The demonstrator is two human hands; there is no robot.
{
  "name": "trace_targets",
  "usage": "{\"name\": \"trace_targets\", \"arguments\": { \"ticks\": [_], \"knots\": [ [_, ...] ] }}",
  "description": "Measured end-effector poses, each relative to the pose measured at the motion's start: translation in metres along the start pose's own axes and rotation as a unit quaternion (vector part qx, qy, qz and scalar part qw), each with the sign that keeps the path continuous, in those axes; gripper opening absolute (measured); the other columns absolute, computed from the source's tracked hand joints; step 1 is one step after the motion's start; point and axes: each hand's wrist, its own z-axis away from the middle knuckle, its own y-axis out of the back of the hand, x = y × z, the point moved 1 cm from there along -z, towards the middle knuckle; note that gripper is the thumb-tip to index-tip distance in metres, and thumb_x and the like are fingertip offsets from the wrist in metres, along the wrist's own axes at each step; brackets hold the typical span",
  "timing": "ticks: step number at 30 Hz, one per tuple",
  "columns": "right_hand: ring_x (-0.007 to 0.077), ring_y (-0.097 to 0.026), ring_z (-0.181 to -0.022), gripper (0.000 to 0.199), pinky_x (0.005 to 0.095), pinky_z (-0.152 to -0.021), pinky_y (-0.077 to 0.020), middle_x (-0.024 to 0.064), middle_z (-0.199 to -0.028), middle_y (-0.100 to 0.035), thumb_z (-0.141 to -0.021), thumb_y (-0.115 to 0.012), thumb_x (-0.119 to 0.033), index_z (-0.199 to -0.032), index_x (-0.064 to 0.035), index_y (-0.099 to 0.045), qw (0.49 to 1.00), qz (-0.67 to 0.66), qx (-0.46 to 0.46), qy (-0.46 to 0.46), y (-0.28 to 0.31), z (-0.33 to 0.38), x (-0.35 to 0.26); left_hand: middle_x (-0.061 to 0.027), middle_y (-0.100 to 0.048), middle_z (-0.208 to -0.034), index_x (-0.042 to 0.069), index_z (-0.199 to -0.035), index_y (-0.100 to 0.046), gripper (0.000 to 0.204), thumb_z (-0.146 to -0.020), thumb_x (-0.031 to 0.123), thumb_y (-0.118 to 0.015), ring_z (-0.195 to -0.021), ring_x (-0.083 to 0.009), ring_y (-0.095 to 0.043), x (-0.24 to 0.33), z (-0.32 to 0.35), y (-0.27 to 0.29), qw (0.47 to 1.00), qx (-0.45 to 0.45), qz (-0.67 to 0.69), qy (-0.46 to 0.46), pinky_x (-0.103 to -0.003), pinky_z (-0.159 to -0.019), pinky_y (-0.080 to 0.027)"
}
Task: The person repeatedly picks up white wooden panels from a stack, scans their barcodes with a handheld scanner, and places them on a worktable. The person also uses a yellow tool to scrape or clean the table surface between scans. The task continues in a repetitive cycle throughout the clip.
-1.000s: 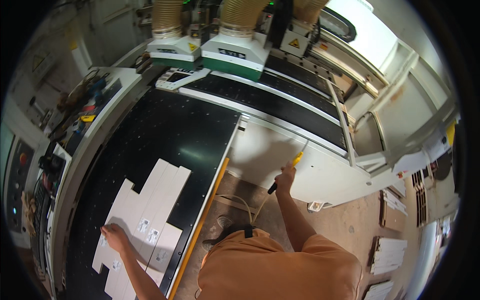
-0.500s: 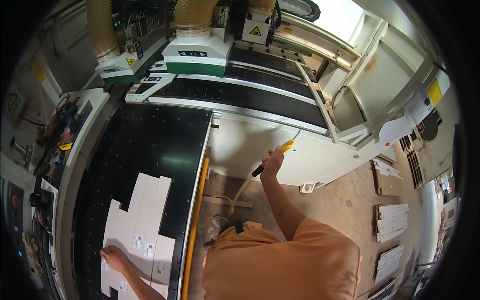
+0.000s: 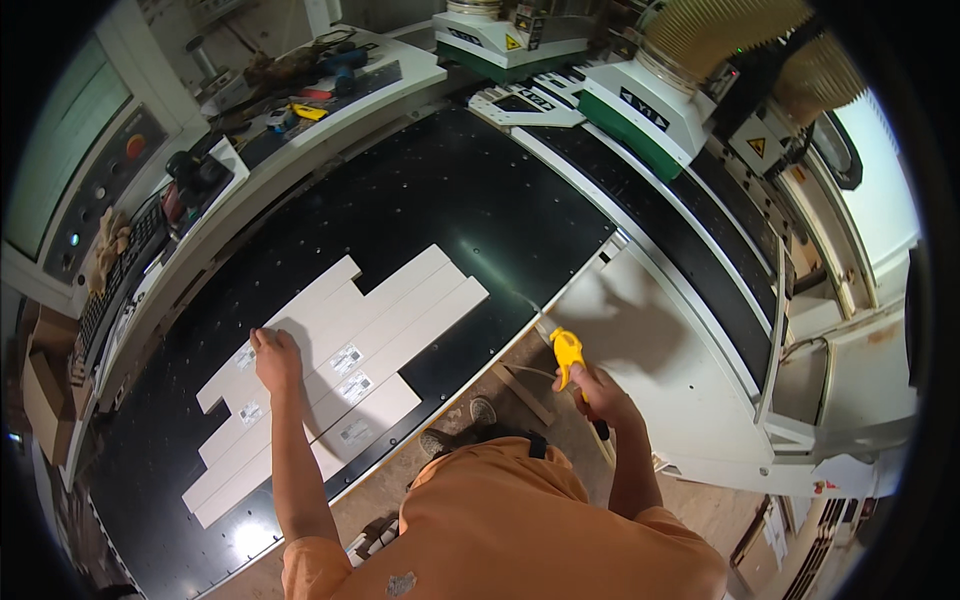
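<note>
1. We press our left hand (image 3: 275, 358) flat on the white panels (image 3: 340, 365), fingers spread, gripping nothing.
2. The panels lie side by side, staggered, on the black machine bed (image 3: 440, 200), near its front edge.
3. Our right hand (image 3: 603, 392) is clamped around a yellow air gun (image 3: 567, 352), its thin nozzle pointing toward the bed's edge.
4. The two hands are well apart.

The white panels' (image 3: 340, 365) small labels are too tiny to read; the fisheye rim blacks out the corners.
</note>
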Motion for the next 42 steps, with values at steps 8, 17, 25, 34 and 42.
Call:
{"name": "trace_targets", "arguments": {
  "ticks": [8, 17, 25, 34, 42],
  "knots": [
    [0.0048, -0.040, -0.045, 0.036, 0.0214, -0.047, -0.0351, 0.0004, -0.068, -0.056, -0.109, -0.032, -0.024, -0.114, 0.0000, -0.058, 0.982, 0.059, -0.137, 0.117, -0.049, 0.001, -0.038, -0.0289, -0.042, -0.148, -0.003, -0.129, -0.047, 0.047, -0.095, 0.028, -0.053, -0.102, -0.0476, -0.065, 0.005, 0.000, 0.008, 0.998, -0.017, 0.026, 0.054, -0.052, -0.086, -0.054],
    [0.0084, -0.048, -0.062, 0.025, 0.0266, -0.063, -0.0431, -0.0012, -0.077, -0.056, -0.102, -0.047, -0.024, -0.110, -0.0055, -0.062, 0.931, 0.151, -0.328, 0.045, -0.082, 0.006, -0.063, -0.0313, -0.041, -0.147, -0.003, -0.118, -0.048, 0.038, -0.096, 0.029, -0.048, -0.095, -0.0499, -0.065, 0.007, 0.001, 0.013, 0.995, -0.026, 0.073, 0.066, -0.053, -0.082, -0.056],
    [0.0096, -0.046, -0.062, 0.025, 0.0269, -0.062, -0.0398, -0.0013, -0.072, -0.051, -0.101, -0.044, -0.019, -0.110, -0.0062, -0.063, 0.895, 0.188, -0.397, 0.079, -0.099, 0.005, -0.079, -0.0312, -0.040, -0.148, -0.003, -0.121, -0.047, 0.041, -0.096, 0.028, -0.050, -0.097, -0.0487, -0.065, 0.004, 0.000, 0.011, 0.993, -0.042, 0.088, 0.068, -0.053, -0.080, -0.056],
    [0.0064, -0.045, -0.056, 0.026, 0.0249, -0.059, -0.0403, -0.0010, -0.072, -0.057, -0.102, -0.044, -0.019, -0.108, -0.0045, -0.064, 0.890, 0.118, -0.434, 0.077, -0.111, 0.000, -0.075, -0.0308, -0.040, -0.148, -0.003, -0.120, -0.047, 0.040, -0.095, 0.028, -0.049, -0.100, -0.0488, -0.064, 0.001, 0.000, 0.008, 0.992, -0.041, 0.091, 0.072, -0.053, -0.085, -0.055],
    [0.0084, -0.043, -0.047, 0.051, 0.0245, -0.047, -0.0370, 0.0015, -0.073, -0.052, -0.108, -0.027, -0.047, -0.096, -0.0052, -0.055, 0.981, 0.149, 0.036, 0.115, -0.101, -0.080, -0.009, -0.0291, -0.039, -0.150, -0.002, -0.121, -0.050, 0.038, -0.096, 0.026, -0.050, -0.096, -0.0490, -0.066, -0.001, -0.002, 0.001, 0.997, -0.018, 0.060, 0.044, -0.054, -0.081, -0.056]
  ]
}}
